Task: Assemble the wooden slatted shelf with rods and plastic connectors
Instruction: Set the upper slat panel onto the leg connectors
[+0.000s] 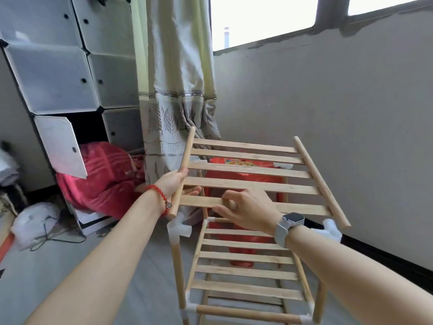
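- Person stands over a part-built wooden shelf frame (pixel 246 273) on the grey floor, both arms out in front.
- Left hand (pixel 174 181), red bead bracelet (pixel 161 198) at the wrist, grasps the left side rod (pixel 184 170) of a loose slatted panel (pixel 253 177); fingers curl under the rod & slats, thumb lies on top.
- Right hand (pixel 248 208), w/ grey smartwatch (pixel 289 225), pinches the panel's nearest slat (pixel 269 205) approx. mid-length: fingers clenched over its top edge, thumb below it.
- Panel is held in the air above the frame, tilted, far edge higher than near edge. Six slats run between 2 round rods; right side rod (pixel 322 181) slopes down toward the near right.
- Lower end of the left rod sits just above a white plastic connector (pixel 179 227) on top of the frame's front-left post (pixel 177 266); can't tell if they touch.
- Another white connector (pixel 332 229) shows at the frame's right corner, just below the right rod's near end.
- Frame already carries a lower slatted tier; a horizontal rod (pixel 248 313) joins 2 connectors at the bottom front.
- Behind the panel: red plastic stool (pixel 241 181), partly hidden by slats.
- Left side: white cube cabinet (pixel 70 66) w/ one door hanging open, red blanket (pixel 100 179) bulging out beside it, leaf-pattern curtain (pixel 175 90) next to that.
- Grey wall (pixel 328 113) & window to the right.
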{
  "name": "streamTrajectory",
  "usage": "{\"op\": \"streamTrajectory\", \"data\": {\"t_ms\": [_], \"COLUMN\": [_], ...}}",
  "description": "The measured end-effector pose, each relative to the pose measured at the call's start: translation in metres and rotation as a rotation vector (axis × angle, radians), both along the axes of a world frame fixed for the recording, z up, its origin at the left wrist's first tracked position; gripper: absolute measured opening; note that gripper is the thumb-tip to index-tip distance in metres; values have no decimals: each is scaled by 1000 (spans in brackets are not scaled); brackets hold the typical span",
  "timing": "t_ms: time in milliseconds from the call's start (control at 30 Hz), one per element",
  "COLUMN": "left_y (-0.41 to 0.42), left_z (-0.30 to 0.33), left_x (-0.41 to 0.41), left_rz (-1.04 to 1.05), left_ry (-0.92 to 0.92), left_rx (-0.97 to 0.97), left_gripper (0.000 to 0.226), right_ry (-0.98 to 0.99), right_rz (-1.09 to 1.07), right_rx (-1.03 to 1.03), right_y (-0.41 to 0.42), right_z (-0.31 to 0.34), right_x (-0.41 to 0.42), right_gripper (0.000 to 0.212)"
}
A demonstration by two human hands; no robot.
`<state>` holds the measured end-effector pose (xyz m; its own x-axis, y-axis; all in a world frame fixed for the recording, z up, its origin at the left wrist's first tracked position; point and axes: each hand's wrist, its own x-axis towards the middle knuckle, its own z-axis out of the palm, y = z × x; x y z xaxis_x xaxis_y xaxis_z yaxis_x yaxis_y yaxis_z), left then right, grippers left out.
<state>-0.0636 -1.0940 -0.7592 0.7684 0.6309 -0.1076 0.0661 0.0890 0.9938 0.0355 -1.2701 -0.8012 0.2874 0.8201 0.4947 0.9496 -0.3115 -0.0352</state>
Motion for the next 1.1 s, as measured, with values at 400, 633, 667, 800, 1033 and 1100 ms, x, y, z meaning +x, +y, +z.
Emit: {"op": "streamTrajectory", "data": {"t_ms": [400, 633, 667, 800, 1033, 1100], "left_y": [-5, -5, -5, 2, 8, 9], "left_z": [-48, -75, -78, -85, -93, -93], "left_x": [-32, -31, -33, -40, -40, -40], "left_rz": [-16, 116, 148, 239, 287, 290], "left_ry": [120, 148, 129, 87, 126, 136], "left_rx": [73, 162, 163, 169, 206, 217], "left_gripper": [56, 67, 68, 66, 50, 48], "right_ry": [-17, -167, -182, -225, -281, -298], "right_rz": [-151, -190, -188, -215, -164, -161], "right_rx": [-54, -213, -246, -328, -386, -381], "right_y": [15, 25, 26, 25, 34, 34], "right_z": [-4, -16, -21, -27, -35, -36], "right_x": [18, 7, 8, 18, 10, 10], "right_gripper": [35, 20, 19, 19, 34, 33]}}
